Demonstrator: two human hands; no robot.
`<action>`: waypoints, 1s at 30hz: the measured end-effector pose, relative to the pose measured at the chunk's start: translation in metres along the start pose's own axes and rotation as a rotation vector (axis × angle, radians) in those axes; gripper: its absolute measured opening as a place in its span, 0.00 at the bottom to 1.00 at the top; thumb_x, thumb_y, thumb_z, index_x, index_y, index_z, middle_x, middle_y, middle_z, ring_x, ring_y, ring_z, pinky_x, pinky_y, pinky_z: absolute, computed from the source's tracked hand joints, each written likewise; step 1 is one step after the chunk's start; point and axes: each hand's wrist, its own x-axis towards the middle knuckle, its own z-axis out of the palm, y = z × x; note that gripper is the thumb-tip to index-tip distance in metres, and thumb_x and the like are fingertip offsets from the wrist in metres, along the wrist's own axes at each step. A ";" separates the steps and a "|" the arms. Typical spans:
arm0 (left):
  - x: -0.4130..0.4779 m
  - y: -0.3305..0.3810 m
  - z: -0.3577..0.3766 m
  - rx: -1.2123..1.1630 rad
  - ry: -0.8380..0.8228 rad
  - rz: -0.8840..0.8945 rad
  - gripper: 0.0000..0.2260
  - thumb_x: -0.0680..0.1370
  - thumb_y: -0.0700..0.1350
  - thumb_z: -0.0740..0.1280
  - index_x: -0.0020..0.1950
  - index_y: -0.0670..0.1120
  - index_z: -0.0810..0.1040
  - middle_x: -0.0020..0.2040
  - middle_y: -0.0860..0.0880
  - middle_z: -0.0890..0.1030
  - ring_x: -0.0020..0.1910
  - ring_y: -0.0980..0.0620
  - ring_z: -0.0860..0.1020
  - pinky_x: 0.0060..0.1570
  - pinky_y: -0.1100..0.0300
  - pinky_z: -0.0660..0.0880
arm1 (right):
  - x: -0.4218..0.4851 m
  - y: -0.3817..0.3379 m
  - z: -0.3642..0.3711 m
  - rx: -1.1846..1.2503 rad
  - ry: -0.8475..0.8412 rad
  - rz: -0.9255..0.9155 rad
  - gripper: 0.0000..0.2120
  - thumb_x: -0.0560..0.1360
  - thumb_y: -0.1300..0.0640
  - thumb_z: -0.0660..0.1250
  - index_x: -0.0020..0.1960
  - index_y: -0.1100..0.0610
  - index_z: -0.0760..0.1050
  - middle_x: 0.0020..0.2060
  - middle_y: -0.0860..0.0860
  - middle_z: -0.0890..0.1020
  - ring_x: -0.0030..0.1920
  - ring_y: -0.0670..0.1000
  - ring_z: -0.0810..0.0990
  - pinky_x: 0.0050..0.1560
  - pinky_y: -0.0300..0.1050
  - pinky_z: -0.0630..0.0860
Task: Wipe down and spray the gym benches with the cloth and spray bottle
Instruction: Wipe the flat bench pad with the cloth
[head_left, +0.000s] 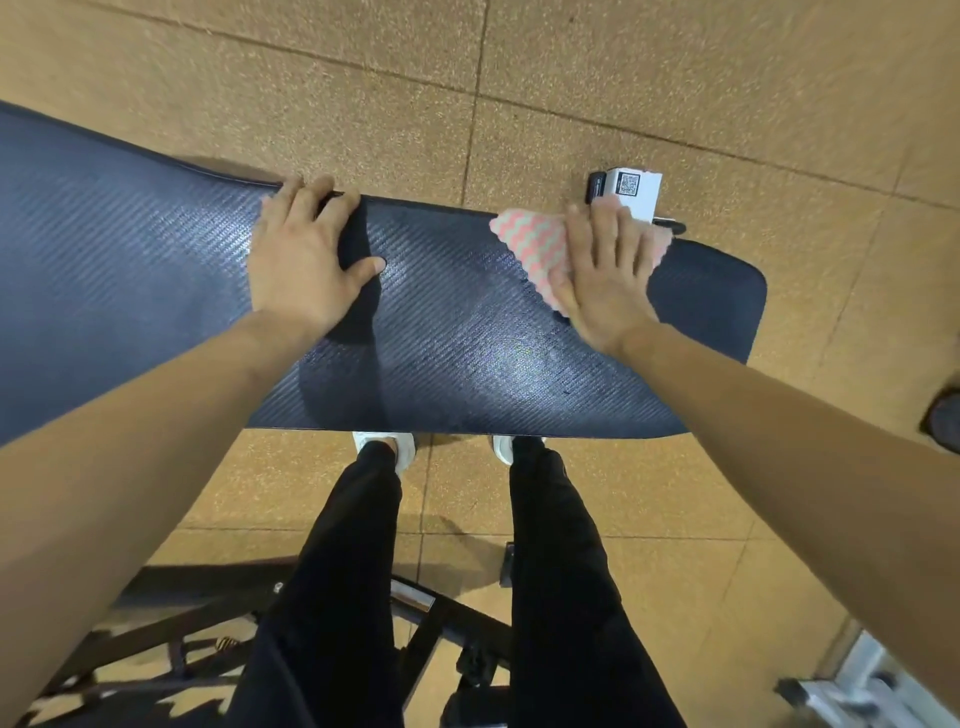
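A dark padded gym bench (467, 353) with a ribbed surface runs across the view from left to right. My left hand (306, 254) lies flat on the pad, its fingers curled over the far edge. My right hand (605, 275) presses a pink-and-white patterned cloth (530, 249) flat on the pad near its right end. The cloth sticks out to the left of my palm and under my fingers. No spray bottle is in view.
The white bench frame with a QR label (631, 189) shows beyond the pad's far edge. Black metal frame bars (441, 618) lie on the tan speckled floor behind my legs. A dark object (945, 421) sits at the right edge, metal equipment (872, 691) at the bottom right.
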 end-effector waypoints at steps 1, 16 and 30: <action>0.000 0.000 0.000 0.003 0.003 -0.003 0.33 0.76 0.58 0.74 0.77 0.47 0.70 0.77 0.43 0.70 0.80 0.38 0.60 0.77 0.39 0.61 | -0.001 -0.011 0.003 0.001 -0.001 0.011 0.33 0.85 0.40 0.43 0.82 0.52 0.34 0.81 0.59 0.36 0.79 0.65 0.32 0.76 0.70 0.34; 0.001 -0.003 -0.006 0.046 -0.013 0.028 0.35 0.76 0.62 0.72 0.79 0.49 0.68 0.77 0.46 0.70 0.80 0.42 0.61 0.76 0.42 0.64 | 0.073 -0.061 -0.058 0.330 -0.222 -0.024 0.18 0.85 0.43 0.53 0.59 0.48 0.80 0.44 0.49 0.85 0.46 0.52 0.85 0.50 0.45 0.79; -0.080 -0.141 -0.038 -0.061 0.067 -0.460 0.42 0.74 0.65 0.72 0.81 0.52 0.60 0.84 0.44 0.56 0.81 0.34 0.54 0.75 0.34 0.59 | 0.078 -0.187 -0.067 0.355 -0.246 -0.210 0.21 0.83 0.41 0.56 0.73 0.47 0.69 0.39 0.48 0.84 0.36 0.55 0.85 0.36 0.45 0.81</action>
